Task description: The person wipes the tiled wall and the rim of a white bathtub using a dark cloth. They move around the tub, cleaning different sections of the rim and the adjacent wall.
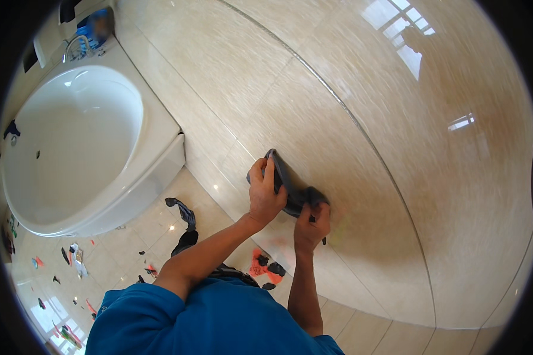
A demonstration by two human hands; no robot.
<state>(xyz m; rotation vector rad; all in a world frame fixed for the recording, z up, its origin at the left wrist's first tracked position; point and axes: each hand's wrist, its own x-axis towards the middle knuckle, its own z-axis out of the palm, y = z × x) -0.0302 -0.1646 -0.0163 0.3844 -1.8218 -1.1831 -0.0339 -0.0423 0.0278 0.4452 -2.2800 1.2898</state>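
A dark grey-to-black, thin, limp sheet-like piece, cloth or plastic being hard to tell, hangs creased near the middle of the view. It slants from eleven o'clock to four o'clock, folded along its length, its four o'clock end bunched and slightly blurred.

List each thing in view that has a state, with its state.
Left hand: curled, gripping
Right hand: curled, gripping
Dark pliable piece: bent, held by both hands
Bathtub: dark bits inside
Faucet: no stream visible
Orange and black scraps: scattered
Wall: glossy, reflecting light
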